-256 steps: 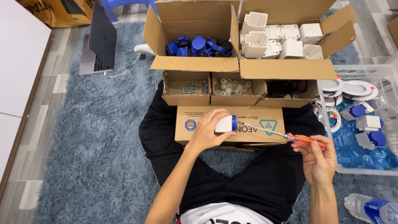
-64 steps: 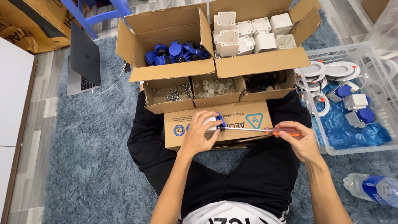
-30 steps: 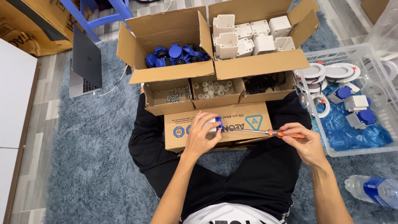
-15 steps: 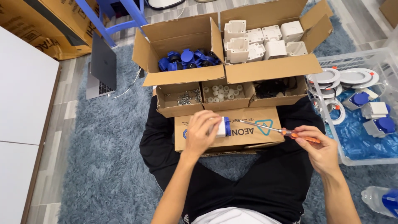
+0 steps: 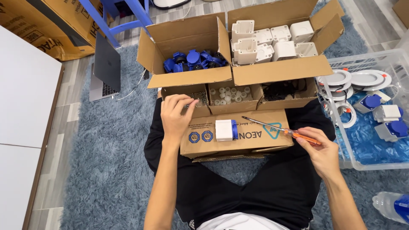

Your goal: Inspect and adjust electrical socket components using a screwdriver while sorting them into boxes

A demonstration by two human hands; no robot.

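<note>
The left hand point(image 5: 175, 114), grip released, reaches at the small-parts box point(image 5: 188, 94); the right hand point(image 5: 320, 147) grasps an orange-handled screwdriver point(image 5: 279, 130) (tip raised). The white-and-blue socket point(image 5: 226, 130) rests on the flat carton point(image 5: 238, 134), likely awaiting a screw.

Far centre: open cardboard box of blue caps point(image 5: 194, 59); right of it, touching, open box of white housings point(image 5: 272, 40). Far left: grey laptop point(image 5: 104, 68) on shaggy blue-grey rug point(image 5: 106, 170), blue chair legs point(image 5: 123, 17) behind. Right: clear plastic crate point(image 5: 366, 164) holding round white light fittings point(image 5: 355, 81). Near right corner: plastic bottle point(image 5: 392, 206), blue label.
</note>
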